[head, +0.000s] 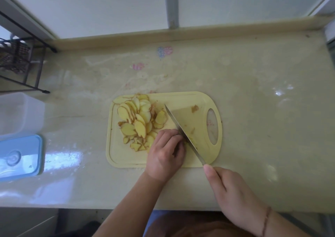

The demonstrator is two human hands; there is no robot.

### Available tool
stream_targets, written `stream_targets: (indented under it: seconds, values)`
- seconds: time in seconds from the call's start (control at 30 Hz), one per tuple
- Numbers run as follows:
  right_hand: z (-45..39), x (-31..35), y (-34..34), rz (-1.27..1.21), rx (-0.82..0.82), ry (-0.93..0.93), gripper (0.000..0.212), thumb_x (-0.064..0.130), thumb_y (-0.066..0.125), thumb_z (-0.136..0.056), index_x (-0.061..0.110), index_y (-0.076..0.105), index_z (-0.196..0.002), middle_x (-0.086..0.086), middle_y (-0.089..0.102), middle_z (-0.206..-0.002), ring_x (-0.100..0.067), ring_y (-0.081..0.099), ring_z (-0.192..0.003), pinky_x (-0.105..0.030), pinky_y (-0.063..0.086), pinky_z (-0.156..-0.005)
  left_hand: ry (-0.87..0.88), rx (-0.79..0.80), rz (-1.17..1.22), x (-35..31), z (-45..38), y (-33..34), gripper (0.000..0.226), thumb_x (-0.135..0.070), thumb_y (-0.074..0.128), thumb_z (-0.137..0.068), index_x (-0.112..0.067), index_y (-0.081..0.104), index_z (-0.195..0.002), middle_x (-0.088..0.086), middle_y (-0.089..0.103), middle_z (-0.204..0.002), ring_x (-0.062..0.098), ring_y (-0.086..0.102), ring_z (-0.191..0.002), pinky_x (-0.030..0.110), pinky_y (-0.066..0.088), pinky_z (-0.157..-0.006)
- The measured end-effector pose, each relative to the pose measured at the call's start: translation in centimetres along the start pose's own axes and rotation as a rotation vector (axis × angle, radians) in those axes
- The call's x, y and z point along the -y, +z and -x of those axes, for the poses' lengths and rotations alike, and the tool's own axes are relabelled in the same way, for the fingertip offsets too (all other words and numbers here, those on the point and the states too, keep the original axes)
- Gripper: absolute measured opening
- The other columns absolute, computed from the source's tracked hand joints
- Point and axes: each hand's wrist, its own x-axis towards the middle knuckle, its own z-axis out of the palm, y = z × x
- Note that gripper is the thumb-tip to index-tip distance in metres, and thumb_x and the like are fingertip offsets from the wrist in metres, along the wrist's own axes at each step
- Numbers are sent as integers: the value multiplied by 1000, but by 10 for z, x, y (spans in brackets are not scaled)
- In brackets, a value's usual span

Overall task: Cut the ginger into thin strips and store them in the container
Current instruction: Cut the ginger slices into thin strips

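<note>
Left hand (165, 152) rests curled, knuckles up, on the near middle of the cutting board (126, 161); its fingers bend down over a piece of ginger that they hide almost entirely, so the exact grip cannot be told. All positions below are given relative to the cutting board.

1. Off the board's left edge, well apart from it, sits the clear container (16, 113), with its blue lid (20, 157) lying just nearer the person.
2. On the board's left half lies the pile of ginger slices (137, 120), fanned and overlapping, touching the left hand's knuckle side.
3. Across the board's middle runs the knife (183, 133). Its long axis goes diagonally from the tip, at the far centre, to the handle past the near right edge. The blade's flat stands directly against the left hand's fingertips.
4. Beyond the near right corner, the right hand (230, 191) is wrapped around the knife handle, thumb extended toward the blade.

Judgement: slicing is in progress; strip-cutting and storage are not yet done. The next cut depends on the blade-to-fingertip contact line: the ginger lies immediately left of the blade, under the left hand, which is the nearer hand.
</note>
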Motion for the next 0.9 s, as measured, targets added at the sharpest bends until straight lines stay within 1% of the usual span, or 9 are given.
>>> stream_targets:
  seconds: [0.1,0.17,0.23,0.3,0.37,0.53,0.67,0.8,0.9]
  values:
    - [14,-2,-5,-5,-17,26,89,93,8,-73,12,44,-61,2,54,-57,-14,47,-58,-30,38,-62,-17,-10,-7,1,0,2,7,2,66,-88,3,74,-88,11,70,-96,27,64,-87,33,53,-80]
    - [21,0,-9,10,-32,87,98,93,10,-70,8,56,-69,-4,62,-64,-16,53,-70,-31,40,-70,-14,-13,-4,1,0,2,7,3,67,-87,3,74,-87,11,70,-95,26,64,-85,32,53,-79]
    - [24,1,-11,31,-17,102,92,91,16,-72,7,54,-72,-7,58,-64,-15,53,-70,-30,41,-70,-11,-15,6,1,-1,2,6,5,69,-86,3,74,-87,10,70,-94,26,64,-85,32,53,-78]
    - [23,-1,-12,55,0,108,72,73,28,-85,6,51,-69,-7,54,-61,-16,51,-67,-31,42,-70,-5,-15,12,1,-1,3,6,6,70,-84,3,74,-87,10,70,-93,26,64,-85,32,53,-78]
    - [16,-2,-10,51,27,75,65,67,27,-90,10,45,-63,1,53,-58,-15,48,-61,-32,40,-67,-1,-15,11,2,-1,2,6,7,71,-83,3,74,-87,11,70,-93,26,65,-84,33,54,-77]
    - [-4,4,-1,49,35,-4,65,73,19,-84,17,40,-59,15,55,-56,-12,46,-53,-27,36,-57,2,-39,16,0,-3,0,5,7,74,-81,3,74,-83,10,71,-89,25,65,-80,33,54,-74]
    - [3,4,-7,18,38,-8,74,79,17,-85,13,40,-61,5,52,-55,-12,45,-54,-29,37,-58,-11,-64,34,0,-3,0,8,7,79,-76,2,73,-76,8,68,-79,24,66,-78,34,54,-69]
    - [16,3,-13,71,23,30,92,95,9,-67,9,41,-64,3,52,-59,-13,44,-57,-27,35,-59,-6,-64,29,1,-3,0,13,7,82,-74,1,71,-73,7,66,-77,22,64,-77,33,53,-69]
    - [18,0,-13,85,21,50,92,94,7,-70,8,43,-65,-2,50,-59,-14,45,-58,-30,37,-62,0,-72,24,1,-3,0,13,7,82,-74,1,71,-73,7,66,-77,20,62,-76,32,53,-68]
